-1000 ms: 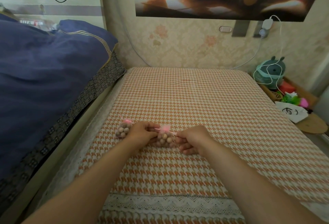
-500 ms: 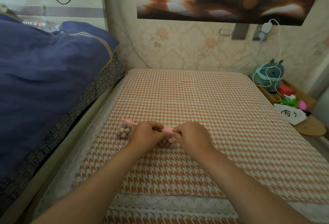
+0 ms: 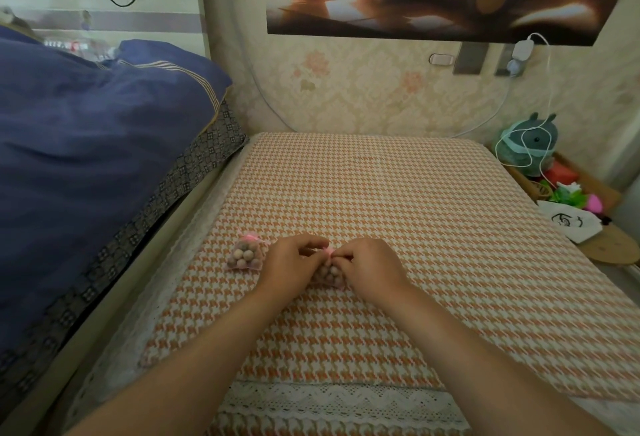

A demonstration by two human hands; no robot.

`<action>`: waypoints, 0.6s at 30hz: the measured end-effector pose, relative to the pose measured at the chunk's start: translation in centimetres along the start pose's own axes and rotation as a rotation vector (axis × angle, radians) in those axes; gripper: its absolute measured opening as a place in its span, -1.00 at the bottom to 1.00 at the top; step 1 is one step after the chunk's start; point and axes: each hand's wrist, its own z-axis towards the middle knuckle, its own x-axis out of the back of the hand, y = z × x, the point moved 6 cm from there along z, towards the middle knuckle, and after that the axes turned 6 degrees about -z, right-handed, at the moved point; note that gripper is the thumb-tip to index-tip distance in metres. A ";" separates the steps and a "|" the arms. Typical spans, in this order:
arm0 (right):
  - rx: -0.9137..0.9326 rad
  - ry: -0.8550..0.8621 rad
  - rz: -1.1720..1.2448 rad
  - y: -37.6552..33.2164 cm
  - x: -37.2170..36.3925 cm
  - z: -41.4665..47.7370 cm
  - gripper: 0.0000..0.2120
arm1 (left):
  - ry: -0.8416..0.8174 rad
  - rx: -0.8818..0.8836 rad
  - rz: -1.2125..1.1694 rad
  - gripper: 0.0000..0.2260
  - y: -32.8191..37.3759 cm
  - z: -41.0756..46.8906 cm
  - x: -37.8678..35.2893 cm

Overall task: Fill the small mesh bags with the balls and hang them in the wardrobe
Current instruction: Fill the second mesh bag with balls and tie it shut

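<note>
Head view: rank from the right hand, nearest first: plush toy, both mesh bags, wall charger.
1. Mesh bag pinched by the right hand.
2. Other filled mesh bag, left.
3. Green plush toy, far right.
4. White charger, on the wall.

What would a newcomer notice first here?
The left hand and right hand meet at the near middle of the orange houndstooth cloth. Both pinch the pink top of a ball-filled mesh bag that lies between them. A second filled bag, with a pink tie at its top, lies on the cloth just left of the left hand, and a dark blue quilt fills the left side.
</note>
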 end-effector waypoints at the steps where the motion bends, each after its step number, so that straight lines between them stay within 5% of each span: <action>1: -0.019 -0.009 0.026 0.2 0.0 0.0 -0.79 | 0.023 0.022 -0.039 -0.83 -0.2 0.1 -0.1; 9: -0.007 -0.056 0.050 0.7 0.0 0.4 -0.79 | 0.117 0.170 -0.252 -0.75 -0.3 -0.2 -0.9; 18: 0.141 -0.114 -0.203 0.3 1.6 0.0 -0.78 | 0.049 0.199 -0.035 -0.94 0.3 0.4 -1.3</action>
